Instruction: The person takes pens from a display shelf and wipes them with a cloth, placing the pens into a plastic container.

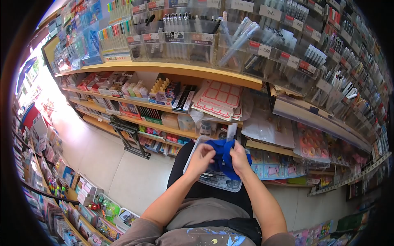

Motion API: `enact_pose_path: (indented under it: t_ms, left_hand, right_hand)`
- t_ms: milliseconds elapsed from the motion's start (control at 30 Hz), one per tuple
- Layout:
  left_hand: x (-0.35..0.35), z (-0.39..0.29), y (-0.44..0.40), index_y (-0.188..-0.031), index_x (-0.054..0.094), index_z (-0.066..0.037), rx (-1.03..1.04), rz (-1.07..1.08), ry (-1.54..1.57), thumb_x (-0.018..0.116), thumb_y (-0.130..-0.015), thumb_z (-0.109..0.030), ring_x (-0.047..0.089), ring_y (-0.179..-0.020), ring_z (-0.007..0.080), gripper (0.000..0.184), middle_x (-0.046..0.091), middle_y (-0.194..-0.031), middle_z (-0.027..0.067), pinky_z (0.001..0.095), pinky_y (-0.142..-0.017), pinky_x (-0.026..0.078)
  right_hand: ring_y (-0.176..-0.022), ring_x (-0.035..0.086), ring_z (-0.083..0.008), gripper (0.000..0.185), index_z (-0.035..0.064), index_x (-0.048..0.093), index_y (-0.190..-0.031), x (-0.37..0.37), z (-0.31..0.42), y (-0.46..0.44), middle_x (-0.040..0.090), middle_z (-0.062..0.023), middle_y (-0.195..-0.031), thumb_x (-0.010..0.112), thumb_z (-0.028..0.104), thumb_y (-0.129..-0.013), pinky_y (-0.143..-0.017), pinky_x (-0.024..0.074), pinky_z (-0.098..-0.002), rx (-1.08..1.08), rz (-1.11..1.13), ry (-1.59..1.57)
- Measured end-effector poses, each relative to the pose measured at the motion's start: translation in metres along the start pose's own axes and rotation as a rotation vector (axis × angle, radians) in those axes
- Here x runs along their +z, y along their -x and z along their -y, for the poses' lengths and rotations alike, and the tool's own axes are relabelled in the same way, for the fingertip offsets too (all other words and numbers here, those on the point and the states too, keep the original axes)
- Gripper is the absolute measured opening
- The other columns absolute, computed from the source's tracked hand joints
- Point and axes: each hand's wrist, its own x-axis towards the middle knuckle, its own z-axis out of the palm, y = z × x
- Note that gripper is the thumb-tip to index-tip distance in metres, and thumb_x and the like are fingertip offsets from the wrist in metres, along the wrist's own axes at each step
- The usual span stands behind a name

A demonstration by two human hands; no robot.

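Observation:
A crumpled blue cloth [223,159] is bunched between my two hands in front of my lap. My left hand [200,160] has its fingers curled in a pinch at the cloth's left side. On the other side, my right hand [239,159] grips the cloth, its fingers partly hidden by the folds. A clear, pale narrow piece [232,131] sticks up from the top of the cloth; its kind is hard to make out. Below the hands, a clear plastic tray [234,187] rests on my lap with several dark pens [217,178] in it.
Ahead rises a display of clear pen holders [176,45] over wooden shelves [164,67] with boxes and red-framed label sheets [219,98]. A black folding stool [129,137] stands on the tiled floor [119,172]. More stocked shelves [78,213] curve along the lower left.

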Motion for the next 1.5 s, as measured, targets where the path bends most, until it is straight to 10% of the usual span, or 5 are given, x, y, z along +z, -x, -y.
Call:
enact_pose_path:
  t_ms: [333,800,1167,1333,1500]
  left_hand:
    - [-0.016,-0.004,-0.008,-0.086,0.052,-0.006,0.238,-0.029,0.493,0.044,-0.093,-0.021,0.055,-0.098,0.0192,0.019,0.061,-0.105,0.018,0.0329,-0.09,0.038]
    - [-0.02,-0.015,-0.014,-0.089,0.052,-0.011,0.171,-0.011,0.93,0.044,-0.092,-0.03,0.047,-0.114,0.0278,0.021,0.058,-0.101,0.0118,0.041,-0.097,0.035]
    - [-0.006,0.001,-0.007,-0.094,0.054,0.001,-0.166,0.59,-0.62,0.057,-0.085,-0.015,0.052,-0.063,0.0073,0.018,0.055,-0.073,0.0004,0.0224,-0.06,0.044]
    - [0.005,0.002,-0.01,-0.11,0.05,0.004,0.052,0.919,-1.244,0.069,-0.067,-0.018,0.056,-0.09,0.0406,0.053,0.06,-0.092,0.0248,0.0432,-0.077,0.045]
    - [0.018,0.032,-0.018,-0.117,0.043,0.006,0.011,0.993,-1.585,0.065,-0.07,-0.009,0.059,-0.093,0.0364,0.054,0.06,-0.097,0.0239,0.041,-0.074,0.048]
  right_hand:
    - [-0.096,0.049,-0.0123,0.036,-0.0007,0.049,-0.117,-0.001,-0.021,0.004,0.056,-0.0062,-0.105,0.044,0.0,-0.082,-0.087,0.038,-0.026,0.138,0.548,0.715]
    - [-0.082,0.055,-0.0089,0.024,-0.0009,0.053,-0.106,0.0,-0.007,0.001,0.059,-0.0018,-0.093,0.042,-0.005,-0.085,-0.076,0.0444,-0.0219,0.114,0.047,0.118]
    - [-0.078,0.044,-0.0054,0.014,0.0024,0.049,-0.101,-0.002,-0.006,0.005,0.052,0.0004,-0.092,0.047,0.013,-0.093,-0.076,0.0385,-0.0192,-0.393,-0.454,-0.098]
    - [-0.077,0.042,-0.0049,0.011,0.0024,0.048,-0.099,0.006,-0.001,0.01,0.049,0.0018,-0.088,0.043,0.01,-0.093,-0.075,0.0372,-0.0183,-0.458,-0.381,-0.028]
    - [-0.073,0.039,-0.0043,0.009,0.0025,0.047,-0.098,0.008,-0.001,0.011,0.046,0.0028,-0.083,0.043,0.009,-0.093,-0.07,0.0365,-0.0172,-0.399,-0.385,-0.045]
